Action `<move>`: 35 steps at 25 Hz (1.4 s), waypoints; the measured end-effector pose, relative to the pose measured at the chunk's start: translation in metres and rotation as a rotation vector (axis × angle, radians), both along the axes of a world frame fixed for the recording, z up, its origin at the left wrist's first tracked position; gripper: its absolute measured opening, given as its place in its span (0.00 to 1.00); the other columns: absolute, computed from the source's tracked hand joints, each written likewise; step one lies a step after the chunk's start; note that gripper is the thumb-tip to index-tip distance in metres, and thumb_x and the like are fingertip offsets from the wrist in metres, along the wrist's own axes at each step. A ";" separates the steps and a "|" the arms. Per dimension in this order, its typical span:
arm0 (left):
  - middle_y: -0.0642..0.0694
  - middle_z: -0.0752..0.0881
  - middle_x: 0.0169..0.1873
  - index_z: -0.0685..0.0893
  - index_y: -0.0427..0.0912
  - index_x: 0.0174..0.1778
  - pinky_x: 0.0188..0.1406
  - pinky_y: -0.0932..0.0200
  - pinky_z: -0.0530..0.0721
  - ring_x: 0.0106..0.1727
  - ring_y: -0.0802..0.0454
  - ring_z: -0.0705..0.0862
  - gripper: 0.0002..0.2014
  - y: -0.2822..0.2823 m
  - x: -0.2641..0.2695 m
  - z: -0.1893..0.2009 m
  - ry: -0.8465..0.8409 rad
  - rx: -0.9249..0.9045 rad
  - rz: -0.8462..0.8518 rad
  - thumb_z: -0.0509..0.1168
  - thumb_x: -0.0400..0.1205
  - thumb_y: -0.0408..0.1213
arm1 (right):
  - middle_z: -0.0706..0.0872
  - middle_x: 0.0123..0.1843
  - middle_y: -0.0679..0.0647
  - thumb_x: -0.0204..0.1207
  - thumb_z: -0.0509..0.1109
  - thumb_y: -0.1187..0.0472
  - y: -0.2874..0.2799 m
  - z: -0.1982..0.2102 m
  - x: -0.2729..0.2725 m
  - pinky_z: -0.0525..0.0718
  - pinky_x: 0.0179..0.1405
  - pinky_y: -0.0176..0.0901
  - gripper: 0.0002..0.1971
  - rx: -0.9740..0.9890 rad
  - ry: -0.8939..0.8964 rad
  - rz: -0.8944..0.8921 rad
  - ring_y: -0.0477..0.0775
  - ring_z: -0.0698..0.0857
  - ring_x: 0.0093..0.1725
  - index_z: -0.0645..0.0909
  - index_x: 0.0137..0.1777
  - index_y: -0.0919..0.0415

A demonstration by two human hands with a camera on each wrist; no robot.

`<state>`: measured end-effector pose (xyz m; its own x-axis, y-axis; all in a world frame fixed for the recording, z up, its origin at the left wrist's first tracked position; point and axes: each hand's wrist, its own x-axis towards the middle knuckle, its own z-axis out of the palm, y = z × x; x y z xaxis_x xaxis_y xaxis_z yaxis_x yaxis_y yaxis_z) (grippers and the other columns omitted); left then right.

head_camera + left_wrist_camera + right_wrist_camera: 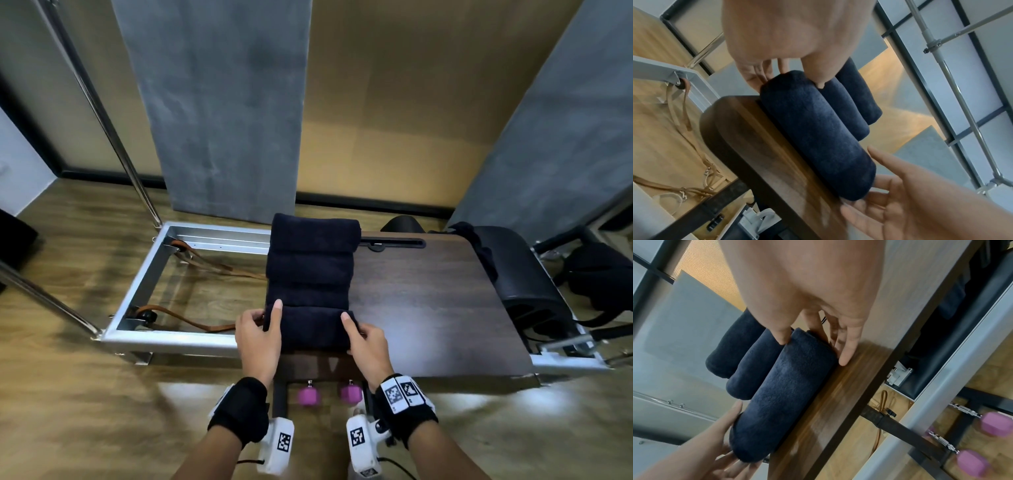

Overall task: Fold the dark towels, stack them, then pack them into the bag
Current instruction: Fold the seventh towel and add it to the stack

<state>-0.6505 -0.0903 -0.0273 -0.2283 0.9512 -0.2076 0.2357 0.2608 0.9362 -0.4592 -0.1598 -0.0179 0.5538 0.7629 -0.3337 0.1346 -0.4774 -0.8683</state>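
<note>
Several folded dark navy towels (pixel 310 263) lie in a row on the left end of a dark wooden board (pixel 428 301). The nearest towel (pixel 310 327) lies crosswise at the board's front edge. My left hand (pixel 265 317) holds its left end, thumb on top and fingers round the end. My right hand (pixel 354 329) holds the right end the same way, little finger (pixel 844 356) lying on the wood. The left wrist view shows my thumb (pixel 818 76) pressed into the groove between this towel (pixel 818 138) and its neighbour. A black bag (pixel 603 277) lies at the far right.
The board rests on a silver metal frame (pixel 144 274) with brown straps (pixel 191 320) inside it. A black padded block (pixel 520 274) with dark cloth (pixel 476 246) draped on it stands at the board's right end. Pink dumbbells (pixel 308 395) lie under the front edge. Wood floor all around.
</note>
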 end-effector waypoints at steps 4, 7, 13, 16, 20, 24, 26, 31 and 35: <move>0.45 0.86 0.57 0.87 0.44 0.53 0.64 0.48 0.85 0.59 0.47 0.85 0.16 -0.007 -0.001 0.000 0.016 0.029 -0.010 0.70 0.87 0.55 | 0.83 0.40 0.55 0.86 0.65 0.39 0.010 0.000 -0.005 0.81 0.52 0.54 0.28 -0.107 -0.125 0.030 0.57 0.82 0.44 0.73 0.26 0.52; 0.44 0.84 0.60 0.92 0.38 0.55 0.68 0.46 0.82 0.63 0.45 0.83 0.21 -0.009 -0.005 -0.007 0.082 0.009 -0.006 0.70 0.87 0.56 | 0.83 0.59 0.66 0.91 0.58 0.44 0.013 -0.005 -0.009 0.79 0.68 0.55 0.26 -0.203 -0.264 0.105 0.67 0.83 0.61 0.87 0.43 0.61; 0.46 0.83 0.45 0.95 0.38 0.49 0.63 0.39 0.85 0.49 0.44 0.85 0.22 -0.008 -0.003 -0.012 0.096 -0.017 0.027 0.72 0.85 0.57 | 0.80 0.67 0.66 0.93 0.52 0.47 0.014 -0.012 -0.019 0.75 0.74 0.59 0.28 -0.255 -0.421 0.160 0.67 0.79 0.69 0.88 0.63 0.68; 0.47 0.83 0.44 0.94 0.38 0.47 0.61 0.41 0.85 0.48 0.44 0.85 0.22 -0.007 -0.003 -0.008 0.122 -0.011 0.027 0.73 0.85 0.57 | 0.81 0.65 0.64 0.92 0.54 0.43 0.012 -0.011 -0.015 0.79 0.70 0.56 0.28 -0.234 -0.420 0.148 0.67 0.81 0.67 0.88 0.64 0.64; 0.43 0.84 0.45 0.93 0.38 0.45 0.58 0.43 0.85 0.50 0.40 0.86 0.26 -0.006 -0.007 -0.004 0.151 -0.025 -0.022 0.69 0.85 0.62 | 0.90 0.59 0.56 0.86 0.66 0.39 0.006 -0.005 -0.002 0.83 0.63 0.51 0.22 -0.077 -0.157 0.030 0.62 0.87 0.64 0.89 0.62 0.55; 0.41 0.86 0.51 0.91 0.38 0.50 0.62 0.43 0.85 0.55 0.41 0.86 0.27 -0.009 -0.008 0.000 0.071 -0.061 -0.046 0.66 0.86 0.63 | 0.89 0.62 0.51 0.79 0.78 0.43 -0.007 -0.003 0.004 0.84 0.58 0.34 0.35 -0.017 -0.045 -0.004 0.50 0.87 0.61 0.75 0.83 0.57; 0.44 0.86 0.55 0.90 0.42 0.56 0.66 0.41 0.85 0.59 0.43 0.86 0.24 -0.015 -0.008 0.003 0.021 -0.066 -0.031 0.66 0.86 0.62 | 0.87 0.61 0.48 0.78 0.79 0.47 -0.011 -0.004 0.004 0.79 0.48 0.25 0.36 -0.013 -0.042 0.011 0.44 0.86 0.55 0.74 0.84 0.56; 0.51 0.78 0.64 0.81 0.49 0.69 0.69 0.40 0.84 0.65 0.49 0.82 0.23 -0.036 -0.007 0.011 0.133 0.012 0.020 0.67 0.86 0.62 | 0.87 0.62 0.51 0.78 0.80 0.48 -0.016 0.000 0.009 0.78 0.46 0.25 0.33 -0.006 -0.037 0.034 0.44 0.86 0.55 0.77 0.81 0.55; 0.50 0.79 0.63 0.82 0.48 0.68 0.68 0.39 0.84 0.64 0.48 0.81 0.20 -0.045 -0.001 0.020 0.206 0.056 0.019 0.68 0.87 0.57 | 0.87 0.59 0.49 0.78 0.80 0.47 -0.017 0.003 0.010 0.75 0.41 0.20 0.30 -0.015 -0.063 0.062 0.39 0.85 0.51 0.80 0.78 0.56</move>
